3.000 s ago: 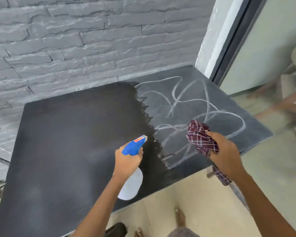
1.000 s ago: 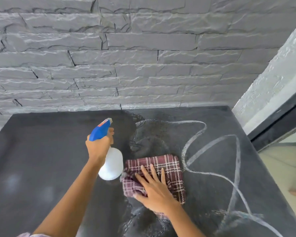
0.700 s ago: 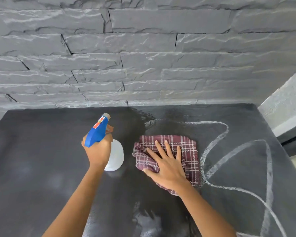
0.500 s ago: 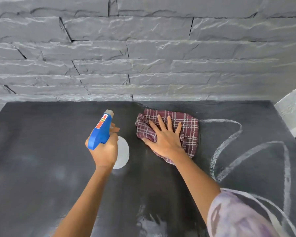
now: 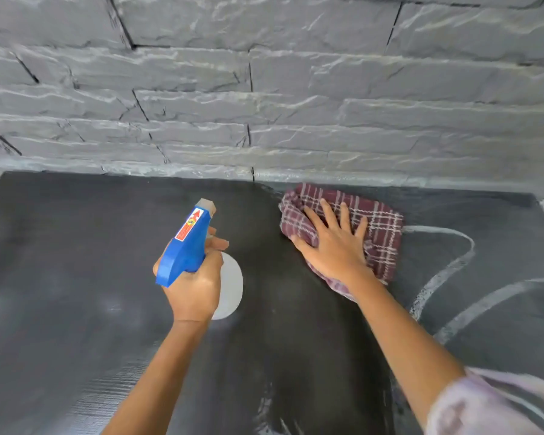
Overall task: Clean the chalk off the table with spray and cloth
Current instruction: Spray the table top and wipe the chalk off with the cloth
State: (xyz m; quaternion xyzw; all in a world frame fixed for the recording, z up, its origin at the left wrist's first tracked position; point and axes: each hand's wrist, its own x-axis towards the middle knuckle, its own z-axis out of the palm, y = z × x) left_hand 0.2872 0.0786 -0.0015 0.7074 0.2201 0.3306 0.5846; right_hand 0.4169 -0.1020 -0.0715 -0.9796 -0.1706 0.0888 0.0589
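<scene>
– Grey stone wall (image 5: pixel 264 105) behind, black bench (image 5: pixel 60 262) below. Which step is this?
– Wiping, I'd say. The right hand (image 5: pixel 333 246) lies flat, fingers spread, pressing the checked cloth (image 5: pixel 380 227) at one o'clock, close to the wall.
– And the spray bottle (image 5: pixel 186 246)?
– The left hand (image 5: pixel 195 287) grips it near centre, fingers wrapped round its neck.
– Next?
– Chalk lines (image 5: pixel 446 268) show at three to four o'clock, so the cloth probably needs dragging that way.
</scene>
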